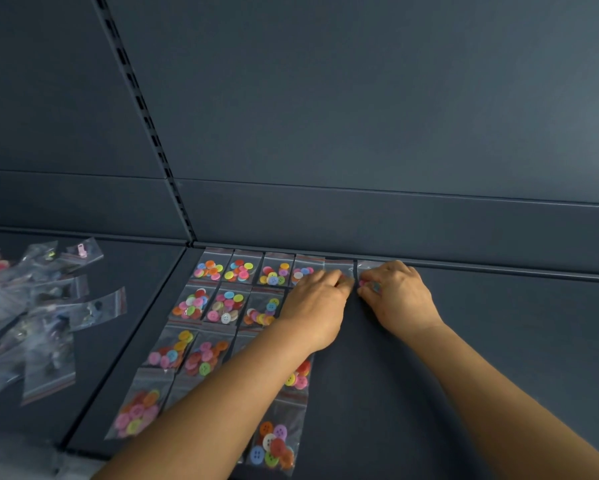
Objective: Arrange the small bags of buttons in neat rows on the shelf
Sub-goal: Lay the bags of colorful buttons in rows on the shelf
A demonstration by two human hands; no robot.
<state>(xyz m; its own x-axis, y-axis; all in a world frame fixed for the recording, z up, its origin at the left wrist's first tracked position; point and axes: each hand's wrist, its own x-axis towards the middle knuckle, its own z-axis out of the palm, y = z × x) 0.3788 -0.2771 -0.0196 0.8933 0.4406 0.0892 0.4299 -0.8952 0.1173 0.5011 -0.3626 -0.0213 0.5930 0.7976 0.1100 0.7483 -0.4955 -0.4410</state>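
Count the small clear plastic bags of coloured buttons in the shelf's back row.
6: four bags lie left of the hands; the left hand pinches the fifth, the right hand the sixth. None seems hidden.

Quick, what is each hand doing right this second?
Left hand: fingers curled on a small bag in the back row.
Right hand: fingers curled, pinching the next bag beside it.

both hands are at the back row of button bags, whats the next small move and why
Probably let go and fetch another bag from the loose pile: the left hand and right hand are pressing the two newest bags beside the others against the shelf's back edge.
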